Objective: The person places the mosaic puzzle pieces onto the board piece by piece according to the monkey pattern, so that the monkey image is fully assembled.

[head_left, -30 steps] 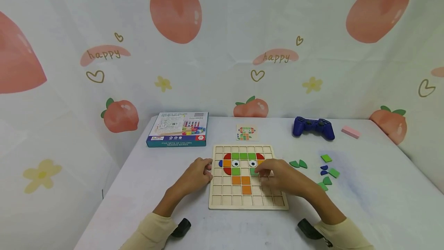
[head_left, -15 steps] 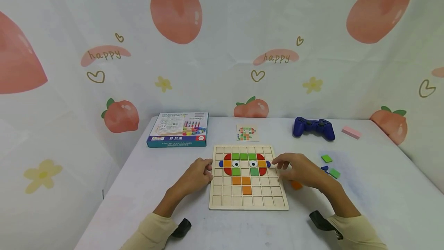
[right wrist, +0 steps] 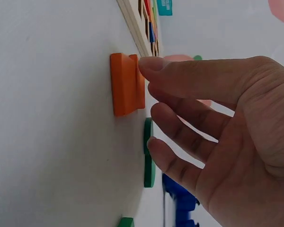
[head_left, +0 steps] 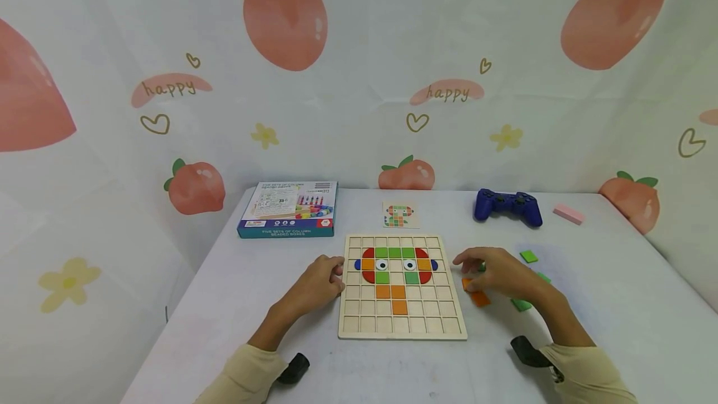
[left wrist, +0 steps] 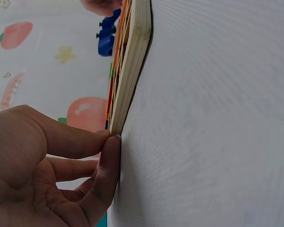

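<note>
A wooden grid board (head_left: 359, 327) lies flat on the table, bearing red, green, orange and blue tiles and two eye tiles laid out as a face, with orange squares below. At its left edge, my left hand (head_left: 311, 285) holds on with bent fingers; the left wrist view shows thumb and forefinger tips (left wrist: 114, 139) at the rim. To the right of the board, my right hand (head_left: 499, 273) hovers with thumb and fingers spread apart. Its thumb tip is right by the orange square tiles (right wrist: 124, 85), which lie on the table, one overlapping another in that view.
Green tiles (head_left: 528, 257) lie scattered at the right, some partly hidden by the right hand. Behind the board is a pattern card (head_left: 401, 214). A boxed set (head_left: 288, 211) is at back left; a blue game controller (head_left: 507, 207) and a pink block (head_left: 569, 214) are at back right.
My right hand has moved off the board to the right, over the orange tiles. A blue piece now shows at the face's right side. The left hand stays put.
</note>
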`<action>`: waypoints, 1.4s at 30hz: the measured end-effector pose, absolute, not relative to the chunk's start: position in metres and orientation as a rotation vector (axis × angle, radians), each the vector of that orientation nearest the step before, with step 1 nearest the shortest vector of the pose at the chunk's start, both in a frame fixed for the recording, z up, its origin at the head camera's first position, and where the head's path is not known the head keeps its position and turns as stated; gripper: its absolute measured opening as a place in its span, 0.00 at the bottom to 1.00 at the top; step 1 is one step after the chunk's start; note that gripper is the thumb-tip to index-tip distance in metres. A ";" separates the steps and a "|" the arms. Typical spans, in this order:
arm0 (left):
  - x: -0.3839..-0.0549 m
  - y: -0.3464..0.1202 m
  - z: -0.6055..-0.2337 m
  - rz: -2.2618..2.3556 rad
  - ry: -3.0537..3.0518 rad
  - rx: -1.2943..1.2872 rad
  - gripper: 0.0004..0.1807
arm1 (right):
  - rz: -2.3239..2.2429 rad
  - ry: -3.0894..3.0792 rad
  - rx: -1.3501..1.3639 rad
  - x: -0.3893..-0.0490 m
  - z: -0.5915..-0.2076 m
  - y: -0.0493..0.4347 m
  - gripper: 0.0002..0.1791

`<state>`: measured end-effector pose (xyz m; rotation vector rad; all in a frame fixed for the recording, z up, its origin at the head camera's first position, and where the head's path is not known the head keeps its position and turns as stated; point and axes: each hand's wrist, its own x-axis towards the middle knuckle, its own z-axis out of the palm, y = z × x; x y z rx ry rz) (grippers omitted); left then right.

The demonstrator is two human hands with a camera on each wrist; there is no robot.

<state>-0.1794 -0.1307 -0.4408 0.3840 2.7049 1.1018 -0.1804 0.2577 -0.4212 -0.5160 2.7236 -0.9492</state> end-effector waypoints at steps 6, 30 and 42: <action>-0.179 -0.131 -0.440 1.101 2.704 0.376 0.31 | -0.937 2.722 -0.476 -0.182 -0.423 0.260 0.23; -0.180 -0.132 -0.441 1.093 2.710 0.384 0.31 | -0.874 2.726 -0.407 -0.186 -0.424 0.268 0.19; -0.178 -0.132 -0.438 1.105 2.705 0.393 0.30 | -0.892 2.734 -0.474 -0.182 -0.422 0.253 0.19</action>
